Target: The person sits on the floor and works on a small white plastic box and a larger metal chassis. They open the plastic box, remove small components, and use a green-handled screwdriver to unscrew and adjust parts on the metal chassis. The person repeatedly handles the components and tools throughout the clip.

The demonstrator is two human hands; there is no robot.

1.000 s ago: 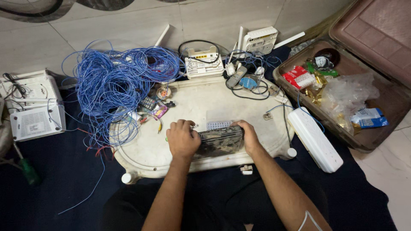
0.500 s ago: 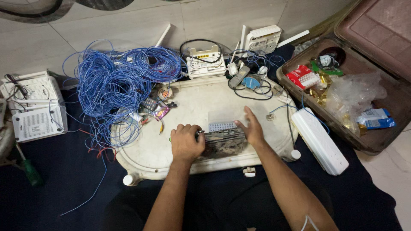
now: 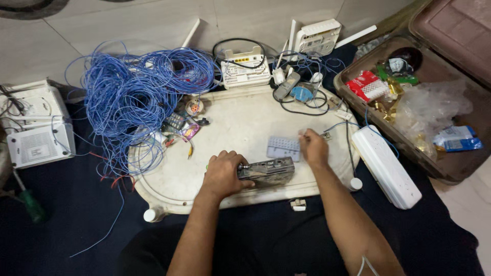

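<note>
The right hand (image 3: 313,148) is no longer sharing the grip on the metal box (image 3: 267,173). A second ago both hands were clamped on its ends; now the right one is lifting off and reaching up the table (image 3: 240,128), past the small grey perforated plate (image 3: 284,148). That is leaving the box to the left hand (image 3: 223,175) alone, so the two-handed work on it looks to be pausing while the right hand goes after something small.

The left hand is closing round the box's left end, fingers wrapped over the top, pressing it down near the table's front edge. The box is lying flat, long side across, just below the grey plate and not touching it.

The right hand is half curled, fingertips pinching together beside a little connector (image 3: 327,136) on the end of a thin wire. Whether it is actually gripping that piece or only touching it I cannot tell; it is too small.

Off to the left the blue cable tangle (image 3: 133,92) is spilling over the table's edge. The white power strip (image 3: 384,166) is lying just right of the reaching forearm.
</note>
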